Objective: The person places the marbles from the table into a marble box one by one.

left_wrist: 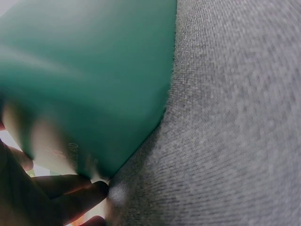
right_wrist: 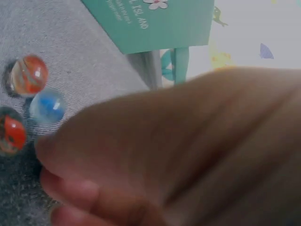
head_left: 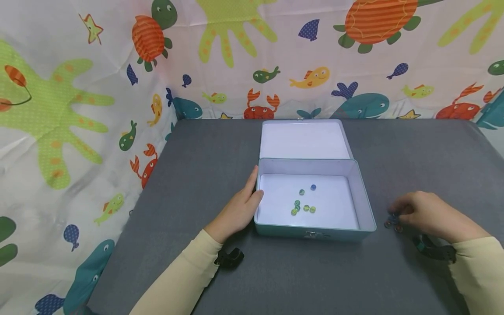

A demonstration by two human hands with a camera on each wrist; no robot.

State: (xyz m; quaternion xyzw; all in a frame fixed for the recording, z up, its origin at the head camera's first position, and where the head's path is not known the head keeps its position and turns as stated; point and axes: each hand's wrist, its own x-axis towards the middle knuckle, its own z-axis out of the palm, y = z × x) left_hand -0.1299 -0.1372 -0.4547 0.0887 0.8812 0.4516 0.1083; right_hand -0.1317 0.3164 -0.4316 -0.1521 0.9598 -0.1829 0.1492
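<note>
A teal tin box [head_left: 307, 234] with a white inside stands on the table, its lid [head_left: 305, 139] folded back behind it. Several green and yellow-green glass marbles [head_left: 306, 208] and a blue marble [head_left: 313, 187] lie on its floor. My left hand [head_left: 238, 210] grips the box's left wall, thumb at the rim and fingers along the outside. Right of the box, my right hand [head_left: 429, 216] reaches down with bent fingers at a small group of marbles. There, orange-streaked marbles [right_wrist: 30, 74] and a blue one [right_wrist: 47, 107] lie by the thumb tip; anything inside those fingers is hidden.
A dark grey cloth [head_left: 189, 175] covers the table. Behind it and along the left hangs a white curtain [head_left: 236, 83] printed with sea animals. A black wrist strap [head_left: 435, 250] sits on the right wrist, and another [head_left: 230, 258] on the left.
</note>
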